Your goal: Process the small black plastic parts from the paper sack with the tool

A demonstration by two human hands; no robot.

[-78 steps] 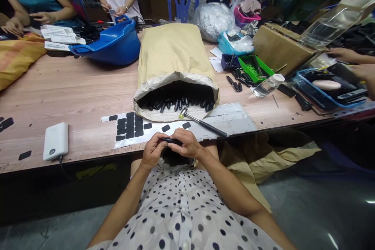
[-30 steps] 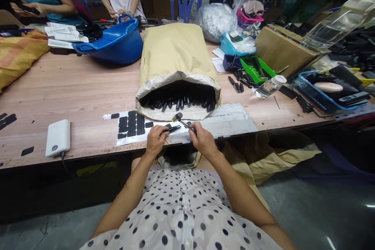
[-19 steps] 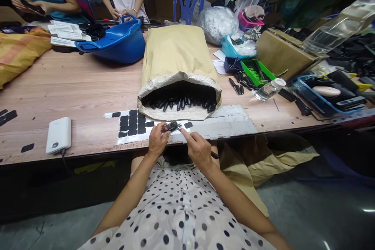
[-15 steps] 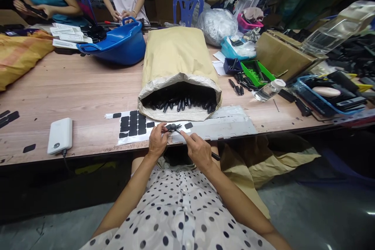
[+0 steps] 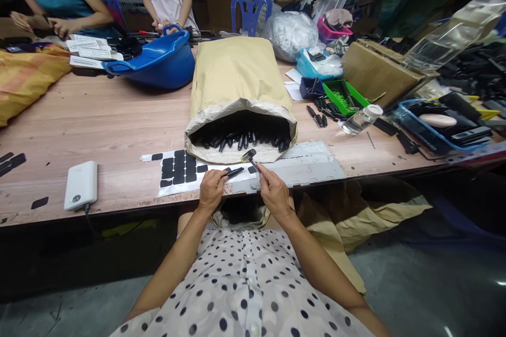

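My right hand (image 5: pixel 274 193) is closed around the handle of a small hammer (image 5: pixel 249 155), its dark head raised in front of the sack's mouth. Between the fingers of my left hand (image 5: pixel 212 188) is a slim black pen-shaped part (image 5: pixel 235 172), pointing right over the table edge. Beside my left hand lies a white sheet with black rounded stickers (image 5: pixel 179 167). Just beyond both hands, an open paper sack (image 5: pixel 241 73) rests on its side, with many similar black parts (image 5: pixel 245 140) in its mouth. A grey board (image 5: pixel 300 166) lies flat under the work spot.
A white power bank (image 5: pixel 81 184) with a cable lies left. Farther back are a blue basin (image 5: pixel 158 66) and two people at work. To the right stand a green tray (image 5: pixel 346 97), a water bottle (image 5: pixel 361 119), a cardboard box (image 5: pixel 381 76) and a blue basket (image 5: pixel 438 129).
The hammer has lifted off the black part, up and to the right, as my right hand shifted. My left hand still holds the part, now more fully in view.
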